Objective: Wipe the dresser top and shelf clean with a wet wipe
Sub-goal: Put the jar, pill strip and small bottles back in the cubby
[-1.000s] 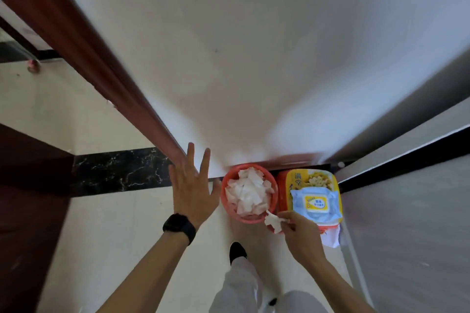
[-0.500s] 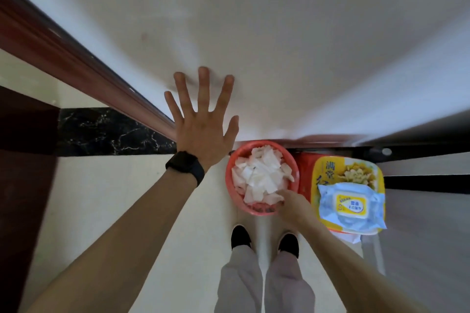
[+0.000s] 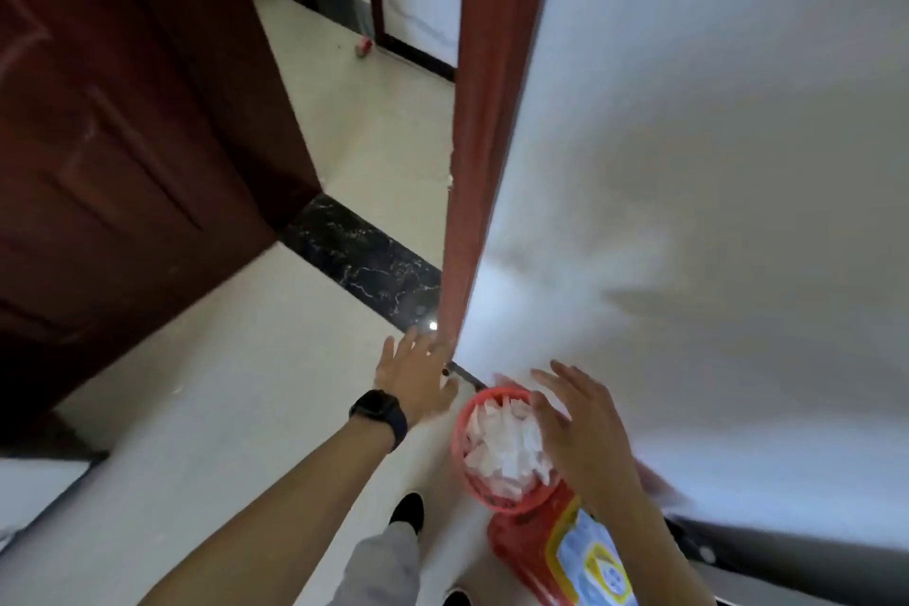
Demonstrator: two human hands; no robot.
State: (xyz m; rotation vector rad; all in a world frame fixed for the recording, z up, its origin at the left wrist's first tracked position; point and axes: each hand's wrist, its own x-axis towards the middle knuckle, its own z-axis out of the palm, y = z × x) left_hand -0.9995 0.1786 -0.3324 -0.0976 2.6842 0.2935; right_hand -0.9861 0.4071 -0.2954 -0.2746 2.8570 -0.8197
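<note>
A round red basket sits on the pale floor against the foot of a white wall, heaped with crumpled white wipes. Just beside it, toward the lower edge of the view, stands a red and yellow box with a blue pack of wet wipes lying on top. The dresser top and shelf are out of view.

The right hand hovers over the basket's far side, fingers spread and loosely curved, its grip empty; motion blur softens the fingertips. The left hand reaches out flat to the left of the basket, fingers extended and apart, holding nothing, near the base of a reddish-brown door frame. A black watch wraps the left wrist.

Beyond the frame, a dark marble threshold strip crosses the floor, and a dark wooden door stands open at the left. Light trousers and black shoes show below.
</note>
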